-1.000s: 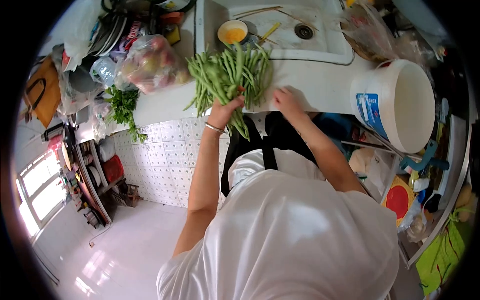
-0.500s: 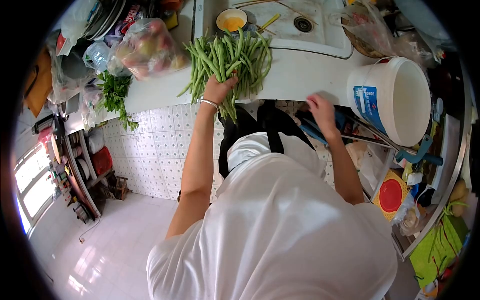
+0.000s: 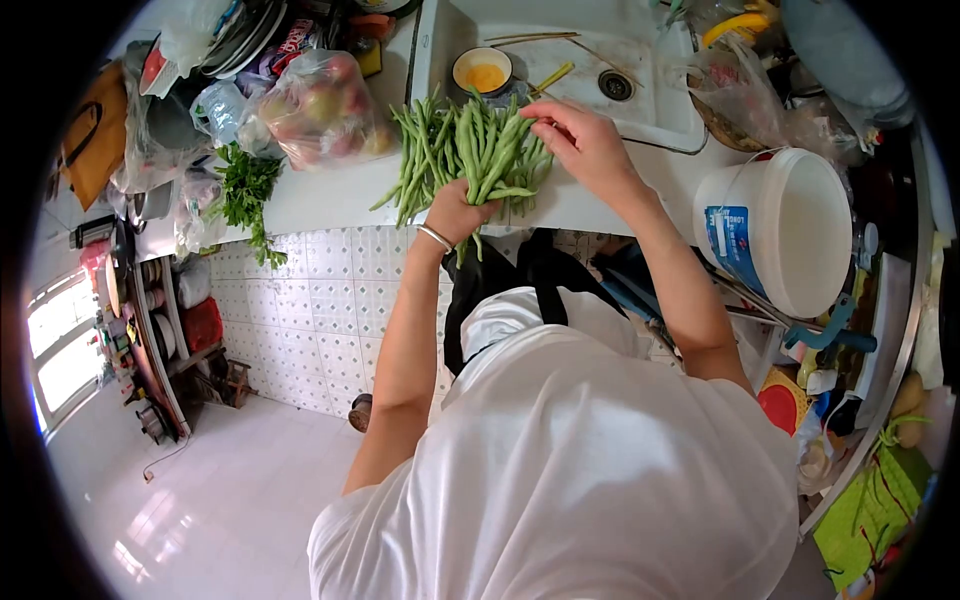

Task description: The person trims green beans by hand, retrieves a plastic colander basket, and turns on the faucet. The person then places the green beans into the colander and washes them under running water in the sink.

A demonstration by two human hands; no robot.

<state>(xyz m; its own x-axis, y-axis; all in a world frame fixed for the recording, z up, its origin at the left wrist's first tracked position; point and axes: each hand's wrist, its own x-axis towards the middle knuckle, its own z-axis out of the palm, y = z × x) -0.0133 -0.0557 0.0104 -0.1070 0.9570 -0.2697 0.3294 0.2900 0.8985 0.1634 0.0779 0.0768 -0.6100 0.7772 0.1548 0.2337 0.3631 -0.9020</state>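
"What do you get at the far left?"

"I see leafy greens (image 3: 245,190) drooping over the edge of the counter (image 3: 335,200), then a bag of fruit (image 3: 325,105), set back perhaps to leave working room."

"And the green beans (image 3: 472,150)?"

"In front of the sink (image 3: 560,70), partly on the counter. The left hand (image 3: 460,212) is closed round a bundle near its lower end, probably so the upper tips fan out within reach."

"Right hand (image 3: 592,150)?"

"Fingers narrowed at the upper tips; I can't tell whether they pinch one. It comes from the side, likely to keep clear of the left. Farther right, I've a bucket (image 3: 775,235)."
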